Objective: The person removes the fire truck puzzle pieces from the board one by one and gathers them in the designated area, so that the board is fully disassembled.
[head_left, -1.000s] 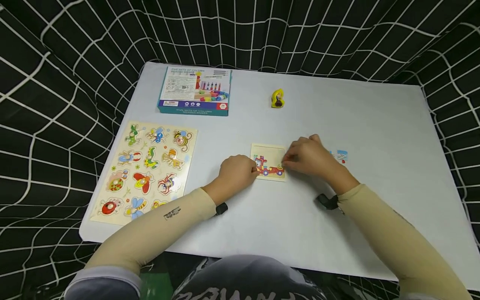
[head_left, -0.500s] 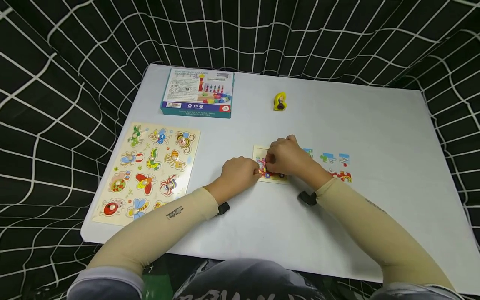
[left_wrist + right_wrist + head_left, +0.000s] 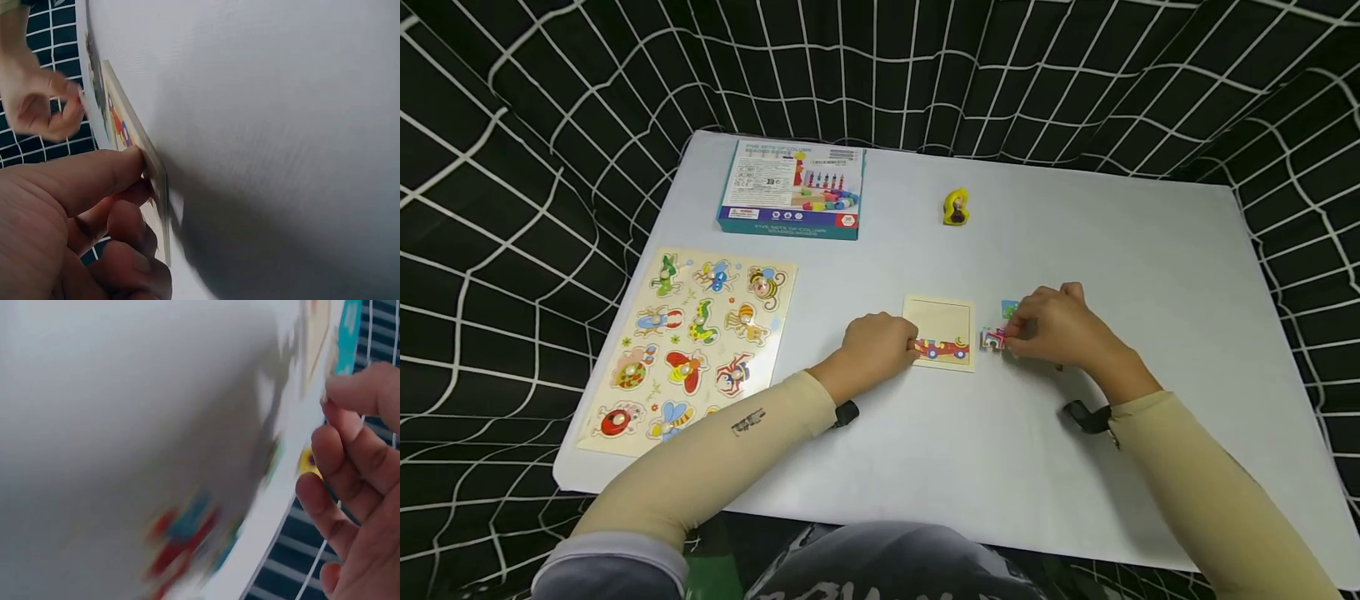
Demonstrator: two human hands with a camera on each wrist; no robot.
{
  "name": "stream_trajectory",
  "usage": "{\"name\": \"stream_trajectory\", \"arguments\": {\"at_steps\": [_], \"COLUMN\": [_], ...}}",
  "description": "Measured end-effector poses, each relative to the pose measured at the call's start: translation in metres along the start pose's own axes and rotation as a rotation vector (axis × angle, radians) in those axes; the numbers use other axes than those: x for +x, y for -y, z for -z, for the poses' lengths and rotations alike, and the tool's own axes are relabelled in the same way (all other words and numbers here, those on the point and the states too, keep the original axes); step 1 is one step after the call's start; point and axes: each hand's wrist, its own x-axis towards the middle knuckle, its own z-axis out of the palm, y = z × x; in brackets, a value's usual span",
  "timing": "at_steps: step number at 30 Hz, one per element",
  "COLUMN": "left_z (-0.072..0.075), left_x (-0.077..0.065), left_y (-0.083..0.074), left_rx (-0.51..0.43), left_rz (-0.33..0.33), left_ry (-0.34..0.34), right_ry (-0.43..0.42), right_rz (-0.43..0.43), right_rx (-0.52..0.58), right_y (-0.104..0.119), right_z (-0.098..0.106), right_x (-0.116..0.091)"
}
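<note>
My left hand (image 3: 878, 346) pinches the lower left corner of a small wooden jigsaw tray (image 3: 940, 308) between thumb and fingers. Along the tray's bottom lies a strip of pieces with a red truck picture (image 3: 946, 348); bare wood shows above it. In the left wrist view, the thumb presses on the tray's edge (image 3: 156, 165). To the right of the tray, my right hand (image 3: 1063, 333) pinches a pink and white jigsaw piece (image 3: 992, 338) by its right side. A blue-green piece (image 3: 1011, 309) lies just behind it, partly covered by the fingers.
Blurred red and blue pieces (image 3: 181, 531) lie on the table under the right hand. An insect peg puzzle board (image 3: 700, 317) lies at left, with a beaded-toy box (image 3: 790, 187) behind it. A small yellow figure (image 3: 956, 207) stands toward the back. Black netting surrounds the table.
My right hand reached over the tray, then moved back right with the pink piece, which was above the truck strip. The left hand has stayed at the tray's corner.
</note>
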Motion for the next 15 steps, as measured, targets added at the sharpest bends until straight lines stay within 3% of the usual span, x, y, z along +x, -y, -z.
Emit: {"name": "stream_trajectory", "arguments": {"at_steps": [8,15], "left_z": [0.000,0.001], "left_x": [0.004,0.004], "left_y": [0.003,-0.006], "left_rx": [-0.051,-0.020], "left_rz": [-0.055,-0.098], "left_ry": [0.056,0.099], "right_ry": [0.021,-0.008], "right_rz": [-0.033,-0.040], "right_rx": [0.044,0.054], "right_y": [-0.022,-0.013], "right_z": [-0.009,-0.007], "right_x": [-0.024,-0.020]}}
